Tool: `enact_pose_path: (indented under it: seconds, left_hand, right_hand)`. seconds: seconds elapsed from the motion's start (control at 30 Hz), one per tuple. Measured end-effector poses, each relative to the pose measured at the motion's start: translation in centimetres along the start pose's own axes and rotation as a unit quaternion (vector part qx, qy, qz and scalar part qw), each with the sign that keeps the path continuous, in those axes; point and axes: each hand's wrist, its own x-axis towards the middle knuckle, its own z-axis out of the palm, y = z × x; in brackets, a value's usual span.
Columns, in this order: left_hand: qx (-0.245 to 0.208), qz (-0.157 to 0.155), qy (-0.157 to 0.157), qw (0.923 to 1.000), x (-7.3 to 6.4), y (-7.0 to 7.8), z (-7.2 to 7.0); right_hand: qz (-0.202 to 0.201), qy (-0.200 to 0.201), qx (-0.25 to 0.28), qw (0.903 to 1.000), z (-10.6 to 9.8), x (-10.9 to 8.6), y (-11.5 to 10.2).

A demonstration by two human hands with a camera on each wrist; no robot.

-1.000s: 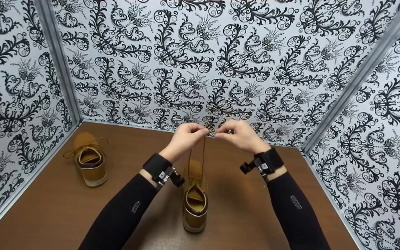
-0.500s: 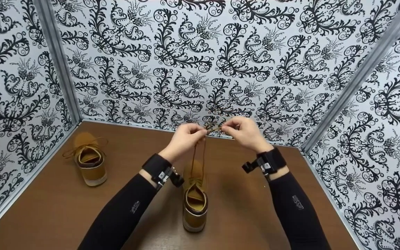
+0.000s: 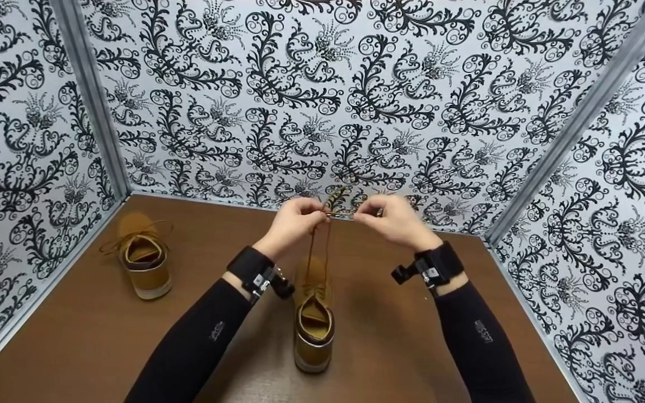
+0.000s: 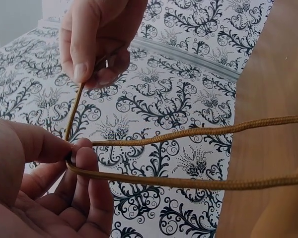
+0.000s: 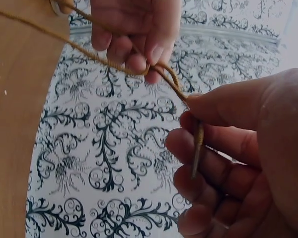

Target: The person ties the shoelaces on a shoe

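Observation:
A tan lace-up shoe [image 3: 314,354] stands upright on the brown table, heel toward me. Two strands of its shoelace [image 4: 188,133] rise taut from the eyelets to my hands. My left hand [image 3: 293,225] pinches the strands between thumb and fingers, where the lace bends in the left wrist view. To its right, my right hand [image 3: 394,220] pinches the lace near one end, a short span stretched between both hands. The lace tip [image 5: 196,151] sticks out below the right thumb in the right wrist view. A small loop [image 5: 170,74] shows beside the left fingertips.
A second tan shoe [image 3: 146,266], its lace tied in a bow, stands at the far left of the brown table [image 3: 233,347]. Black-and-white patterned panels [image 3: 322,101] with grey edge strips enclose the table at the back and both sides.
The right hand first moved away from the left, drawing out a span of lace, and has stayed near there. The left hand has shifted slightly left, still pinching. Both shoes stay put.

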Motion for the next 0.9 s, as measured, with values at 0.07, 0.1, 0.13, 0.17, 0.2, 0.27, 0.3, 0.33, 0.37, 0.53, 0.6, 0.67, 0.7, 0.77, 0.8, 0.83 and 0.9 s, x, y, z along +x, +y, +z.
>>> enact_pose_path:
  seconds: [0.07,0.1,0.13,0.17,0.2,0.27,0.3,0.33,0.37,0.53,0.6,0.67,0.7,0.77,0.8,0.83,0.9]
  left_hand:
    - [-0.006,-0.006,0.001,1.0,0.0,-0.1,-0.1]
    - [-0.016,-0.01,0.0,0.9998,0.0,-0.2,-0.2]
    - [-0.028,-0.015,-0.002,0.9995,0.0,-0.2,-0.2]
    - [-0.038,-0.019,-0.004,0.9991,0.0,-0.2,-0.3]
    - [-0.048,-0.025,-0.006,0.9985,0.0,-0.3,-0.3]
    - [-0.07,-0.037,-0.01,0.9968,0.0,-0.4,-0.4]
    - [-0.079,-0.043,-0.011,0.9959,0.1,-0.5,-0.4]
    - [-0.083,-0.047,-0.013,0.9953,0.1,-0.5,-0.4]
    - [-0.087,-0.051,-0.014,0.9948,0.1,-0.6,-0.4]
    - [-0.115,-0.066,-0.025,0.9909,0.0,-0.6,-0.6]
    - [-0.122,-0.068,-0.027,0.9899,0.0,-0.6,-0.7]
    - [-0.127,-0.068,-0.029,0.9892,0.0,-0.7,-0.8]
    - [-0.128,-0.067,-0.029,0.9891,0.0,-0.7,-0.8]
    - [-0.135,-0.067,-0.031,0.9881,0.0,-0.7,-0.9]
    - [-0.139,-0.066,-0.032,0.9876,0.0,-0.7,-0.9]
    - [-0.142,-0.065,-0.033,0.9873,0.0,-0.8,-0.8]
    - [-0.144,-0.059,-0.035,0.9873,-0.1,-0.8,-0.8]
  right_hand:
    - [0.005,-0.017,0.008,0.9998,0.2,-0.1,-0.3]
    - [0.007,-0.024,0.012,0.9996,0.4,-0.2,-0.4]
    - [0.01,-0.03,0.016,0.9994,0.5,-0.3,-0.5]
    - [0.011,-0.035,0.02,0.9991,0.7,-0.4,-0.7]
    - [0.011,-0.037,0.023,0.999,0.9,-0.5,-0.8]
    - [0.012,-0.04,0.033,0.9986,1.3,-0.7,-1.0]
    - [0.011,-0.042,0.038,0.9983,1.5,-0.8,-1.1]
    - [0.011,-0.046,0.044,0.9979,1.8,-0.9,-1.2]
    - [0.011,-0.052,0.053,0.9972,2.1,-1.0,-1.3]
    - [0.01,-0.096,0.057,0.9937,3.4,-1.5,-1.4]
    - [0.009,-0.109,0.044,0.9931,3.7,-1.6,-1.2]
    - [0.012,-0.112,0.034,0.9931,3.9,-1.5,-0.9]
    - [0.017,-0.111,0.034,0.9931,3.9,-1.5,-0.7]
    - [0.03,-0.105,0.035,0.9934,4.0,-1.4,-0.3]
    - [0.036,-0.101,0.037,0.9935,4.0,-1.4,0.0]
    - [0.04,-0.097,0.038,0.9937,4.1,-1.3,0.3]
    - [0.048,-0.09,0.041,0.994,4.2,-1.2,0.8]
